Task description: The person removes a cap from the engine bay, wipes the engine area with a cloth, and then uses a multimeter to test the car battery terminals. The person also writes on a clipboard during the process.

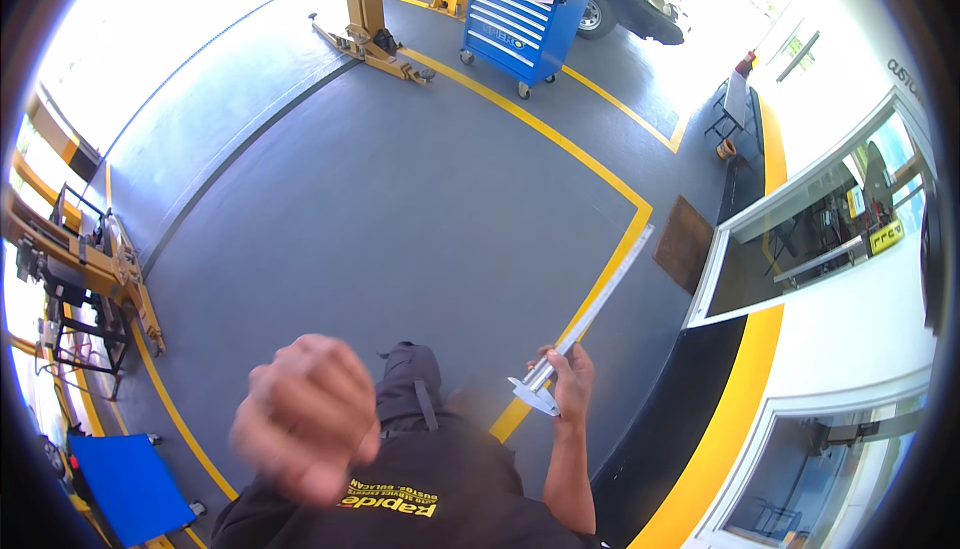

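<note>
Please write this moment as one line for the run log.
left hand: raised, blurred | right hand: holds caliper | tool cart: ahead

Gray floor [400, 199] marked with yellow lines [512, 417] spreads through the workshop; a blue tool cabinet [515, 34] stands on casters beyond. At right, a white wall [865, 319] with a glass door [750, 269] rises above yellow and black bands [738, 384], while bright daylight washes out the far left

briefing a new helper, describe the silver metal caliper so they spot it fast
On the smooth grey floor, a painted yellow line runs past the bare right hand. It holds the silver metal caliper: slim, ruler-like, pronged at one end, unlike the flat brown rectangular mat.
</note>
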`<state>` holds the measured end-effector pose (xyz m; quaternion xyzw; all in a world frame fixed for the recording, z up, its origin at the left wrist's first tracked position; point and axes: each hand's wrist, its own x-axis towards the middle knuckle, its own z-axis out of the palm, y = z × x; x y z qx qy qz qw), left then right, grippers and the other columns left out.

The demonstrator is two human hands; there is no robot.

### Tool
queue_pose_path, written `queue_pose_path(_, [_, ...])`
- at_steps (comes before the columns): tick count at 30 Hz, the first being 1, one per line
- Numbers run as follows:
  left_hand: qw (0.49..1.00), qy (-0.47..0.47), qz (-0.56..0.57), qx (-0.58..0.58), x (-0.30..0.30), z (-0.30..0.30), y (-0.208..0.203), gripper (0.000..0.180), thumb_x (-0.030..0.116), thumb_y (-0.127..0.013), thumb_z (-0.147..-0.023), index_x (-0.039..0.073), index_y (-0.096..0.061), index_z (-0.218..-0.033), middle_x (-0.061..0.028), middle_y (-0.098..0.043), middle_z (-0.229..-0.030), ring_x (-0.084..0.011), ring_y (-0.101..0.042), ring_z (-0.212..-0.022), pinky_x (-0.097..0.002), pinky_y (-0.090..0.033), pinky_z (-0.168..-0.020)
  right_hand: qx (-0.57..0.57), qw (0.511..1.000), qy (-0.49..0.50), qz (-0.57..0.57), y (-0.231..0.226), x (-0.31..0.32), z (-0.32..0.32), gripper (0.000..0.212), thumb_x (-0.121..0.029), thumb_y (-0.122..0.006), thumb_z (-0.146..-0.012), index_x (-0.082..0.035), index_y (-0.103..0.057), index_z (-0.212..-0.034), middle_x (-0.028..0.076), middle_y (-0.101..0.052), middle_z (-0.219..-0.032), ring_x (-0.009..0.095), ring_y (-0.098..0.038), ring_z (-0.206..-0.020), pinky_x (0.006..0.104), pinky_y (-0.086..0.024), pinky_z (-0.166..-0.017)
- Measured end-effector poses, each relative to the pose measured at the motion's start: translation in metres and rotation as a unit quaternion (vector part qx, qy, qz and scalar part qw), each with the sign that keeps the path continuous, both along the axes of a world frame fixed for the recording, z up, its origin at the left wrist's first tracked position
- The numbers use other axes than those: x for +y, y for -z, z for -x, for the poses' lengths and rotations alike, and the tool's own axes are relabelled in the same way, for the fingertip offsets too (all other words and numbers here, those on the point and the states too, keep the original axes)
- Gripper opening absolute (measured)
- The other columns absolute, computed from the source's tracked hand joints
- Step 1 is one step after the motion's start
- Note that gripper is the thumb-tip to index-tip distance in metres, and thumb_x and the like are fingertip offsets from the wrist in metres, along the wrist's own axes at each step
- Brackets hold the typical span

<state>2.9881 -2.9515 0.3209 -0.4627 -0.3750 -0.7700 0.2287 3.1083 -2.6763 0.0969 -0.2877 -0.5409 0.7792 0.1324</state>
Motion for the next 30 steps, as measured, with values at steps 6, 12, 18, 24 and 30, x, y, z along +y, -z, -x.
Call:
queue_pose_path(6, [0.780, -0.044, 0.489, -0.389, 0.097, 0.203, 0.151, 0.029, 0.021, -0.061, -0.115, 0.000, -0.075, -0.127, -0.0115, -0.076, -0.111, -0.0186, -0.073, -0.105, -0.0330, -0.058, -0.091, 0.038, 0.990, -0.137, -0.028, 0.001, 0.068, 0.262, 0.023, -0.006, -0.068, -0.103, 0.001, -0.068, -0.125, 0.008, -0.069, -0.110, 0.017, -0.071, -0.105, 0.0334, -0.059, -0.094])
queue_pose_path(12, [0.756, 0.107, 0.340, -0.549, 0.209, 0.420, 0.206, 0.039, 0.028, -0.053, -0.120, -0.002, -0.067, -0.141, -0.0094, -0.074, -0.129, -0.0173, -0.069, -0.121, -0.0339, -0.054, -0.105, 0.084, 0.961, -0.254, -0.063, -0.016, 0.120, 0.498, 0.028, -0.009, -0.072, -0.107, 0.002, -0.068, -0.132, 0.005, -0.053, -0.135, 0.016, -0.063, -0.119, 0.0332, -0.055, -0.101])
queue_pose_path(18, [0.775, 0.118, 0.343, -0.517, 0.340, 0.655, 0.191, 0.026, 0.026, -0.062, -0.117, 0.002, -0.070, -0.124, -0.0017, -0.071, -0.112, -0.0068, -0.063, -0.105, -0.0267, -0.053, -0.095, 0.077, 0.937, -0.248, -0.232, -0.036, 0.218, 0.692, 0.023, -0.013, -0.077, -0.106, 0.001, -0.071, -0.123, 0.006, -0.060, -0.123, 0.015, -0.067, -0.102, 0.0312, -0.057, -0.086])
queue_pose_path(24, [0.779, 0.028, 0.342, -0.524, 0.484, 0.869, 0.224, 0.023, 0.023, -0.066, -0.115, 0.001, -0.071, -0.110, 0.0008, -0.068, -0.094, -0.0056, -0.060, -0.089, -0.0264, -0.052, -0.082, -0.023, 0.950, -0.280, -0.132, -0.009, 0.351, 0.902, 0.017, -0.009, -0.073, -0.107, 0.000, -0.068, -0.122, 0.003, -0.070, -0.097, 0.009, -0.066, -0.094, 0.0297, -0.056, -0.083])
queue_pose_path(30, [0.766, -0.047, 0.391, -0.508, 0.630, 1.084, 0.200, 0.028, 0.025, -0.067, -0.112, -0.002, -0.075, -0.116, -0.0063, -0.074, -0.098, -0.0114, -0.066, -0.092, -0.0312, -0.055, -0.084, -0.011, 0.967, -0.217, -0.129, -0.030, 0.479, 1.134, 0.019, -0.014, -0.071, -0.111, 0.001, -0.067, -0.121, 0.000, -0.070, -0.095, 0.007, -0.062, -0.088, 0.0285, -0.053, -0.080])
